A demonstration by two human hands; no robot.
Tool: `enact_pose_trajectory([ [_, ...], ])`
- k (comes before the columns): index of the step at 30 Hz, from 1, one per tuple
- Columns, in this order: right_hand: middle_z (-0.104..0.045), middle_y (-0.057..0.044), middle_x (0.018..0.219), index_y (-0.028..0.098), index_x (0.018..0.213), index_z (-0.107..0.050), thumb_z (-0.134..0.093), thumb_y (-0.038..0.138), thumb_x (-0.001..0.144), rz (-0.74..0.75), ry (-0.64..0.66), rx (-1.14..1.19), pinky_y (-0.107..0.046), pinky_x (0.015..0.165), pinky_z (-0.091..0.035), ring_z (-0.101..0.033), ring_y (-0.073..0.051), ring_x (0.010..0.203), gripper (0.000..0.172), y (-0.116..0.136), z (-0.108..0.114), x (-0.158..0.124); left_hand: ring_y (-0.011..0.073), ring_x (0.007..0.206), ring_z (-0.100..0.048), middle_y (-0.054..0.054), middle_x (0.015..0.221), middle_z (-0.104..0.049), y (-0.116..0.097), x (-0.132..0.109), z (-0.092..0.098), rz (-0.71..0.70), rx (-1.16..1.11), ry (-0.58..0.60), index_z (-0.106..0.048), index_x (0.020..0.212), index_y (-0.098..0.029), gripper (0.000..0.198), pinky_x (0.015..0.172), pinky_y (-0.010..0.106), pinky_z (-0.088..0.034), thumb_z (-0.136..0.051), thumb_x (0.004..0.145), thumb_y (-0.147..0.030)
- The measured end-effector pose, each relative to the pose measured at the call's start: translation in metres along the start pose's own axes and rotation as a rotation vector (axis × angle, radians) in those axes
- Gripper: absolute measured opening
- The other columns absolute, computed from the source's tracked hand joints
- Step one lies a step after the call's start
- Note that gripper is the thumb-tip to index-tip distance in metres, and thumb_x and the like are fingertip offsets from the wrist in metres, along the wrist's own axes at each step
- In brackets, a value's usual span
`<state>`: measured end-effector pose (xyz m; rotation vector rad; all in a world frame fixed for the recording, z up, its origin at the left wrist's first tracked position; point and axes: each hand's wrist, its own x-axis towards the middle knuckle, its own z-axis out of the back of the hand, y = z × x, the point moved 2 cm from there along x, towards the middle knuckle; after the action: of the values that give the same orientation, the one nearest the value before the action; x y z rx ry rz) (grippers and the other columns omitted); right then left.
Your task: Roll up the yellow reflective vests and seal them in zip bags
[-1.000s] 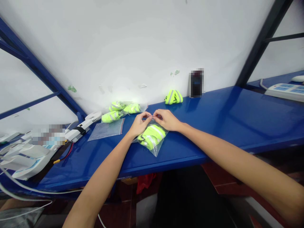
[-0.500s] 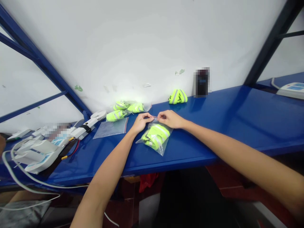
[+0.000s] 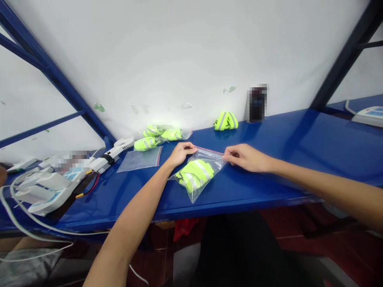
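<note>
Between my hands, a clear zip bag (image 3: 194, 196) with a red-lined seal lies over the front part of the blue table. Inside it is a folded bundle of neon yellow reflective strap (image 3: 196, 174) with silver stripes. My left hand (image 3: 182, 153) pinches the seal at its left corner. At the right corner, my right hand (image 3: 247, 156) grips the same edge between thumb and fingers. The seal is stretched straight from one hand to the other. Whether it is fully pressed closed cannot be told.
Left of my hands lies a flat zip bag (image 3: 140, 159), with several bagged yellow bundles (image 3: 146, 143) behind it. A loose yellow bundle (image 3: 226, 121) sits by the wall. A white handheld fan (image 3: 124, 142), white devices (image 3: 49, 191) and cables crowd the left side of the table (image 3: 287, 147).
My right hand has moved right along the seal, away from my left hand, which stays at the left corner. The bag's top edge is now spread out straight.
</note>
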<state>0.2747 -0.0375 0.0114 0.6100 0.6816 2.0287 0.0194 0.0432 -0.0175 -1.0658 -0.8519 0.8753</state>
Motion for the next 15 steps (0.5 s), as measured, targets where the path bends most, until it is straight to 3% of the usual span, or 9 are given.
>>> enact_pose_trajectory([
  [4,-0.066,-0.002,0.067,0.019,0.073,-0.057,-0.051,0.051,0.09,0.023,0.169,0.157,-0.028,0.058,-0.042,-0.057,-0.015,0.059,0.037,0.009,0.001,0.001,0.0149,0.068,-0.058,0.002,0.072,-0.066,-0.001,-0.001,0.002,0.014,-0.039,0.022,-0.066,0.069,-0.015,0.025,0.072,0.029,-0.045,-0.077,0.066,-0.038],
  [6,-0.072,-0.007,0.085,0.018,0.082,-0.059,-0.051,0.051,0.091,-0.018,0.272,0.399,-0.03,0.067,-0.05,-0.066,-0.017,0.073,0.035,0.017,0.001,0.001,0.0157,0.072,-0.061,0.004,0.075,-0.067,0.002,0.001,0.006,0.004,-0.162,-0.004,-0.067,0.072,-0.015,0.027,0.076,0.03,-0.047,-0.073,0.071,-0.041],
  [8,-0.072,-0.01,0.104,0.018,0.091,-0.059,-0.054,0.049,0.091,-0.061,0.298,0.649,-0.035,0.076,-0.055,-0.07,-0.021,0.086,0.032,0.03,0.004,0.005,0.0164,0.076,-0.063,0.006,0.078,-0.069,0.008,0.005,0.013,0.006,-0.366,-0.111,-0.067,0.076,-0.015,0.032,0.079,0.031,-0.049,-0.065,0.078,-0.047],
  [11,-0.072,-0.012,0.099,0.016,0.087,-0.059,-0.061,0.044,0.088,0.002,0.159,0.852,-0.039,0.081,-0.058,-0.071,-0.023,0.089,0.028,0.058,0.013,0.023,0.0162,0.074,-0.064,0.007,0.08,-0.069,0.02,0.012,0.02,0.055,-0.554,-0.276,-0.065,0.081,-0.016,0.032,0.074,0.03,-0.051,-0.057,0.082,-0.047],
  [13,-0.072,-0.009,0.088,0.017,0.082,-0.057,-0.063,0.04,0.087,0.072,-0.063,0.917,-0.039,0.08,-0.059,-0.072,-0.022,0.085,0.025,0.078,0.025,0.047,0.0161,0.072,-0.064,0.007,0.08,-0.069,0.023,0.015,0.02,0.047,-0.544,-0.306,-0.064,0.084,-0.016,0.028,0.07,0.029,-0.051,-0.059,0.082,-0.044],
  [15,-0.071,-0.008,0.09,0.017,0.085,-0.056,-0.061,0.039,0.089,0.154,-0.216,0.962,-0.04,0.084,-0.059,-0.071,-0.022,0.091,0.023,0.096,0.036,0.08,0.0159,0.071,-0.064,0.006,0.076,-0.068,0.022,0.014,0.018,0.03,-0.504,-0.297,-0.064,0.085,-0.016,0.027,0.069,0.028,-0.051,-0.06,0.082,-0.042],
])
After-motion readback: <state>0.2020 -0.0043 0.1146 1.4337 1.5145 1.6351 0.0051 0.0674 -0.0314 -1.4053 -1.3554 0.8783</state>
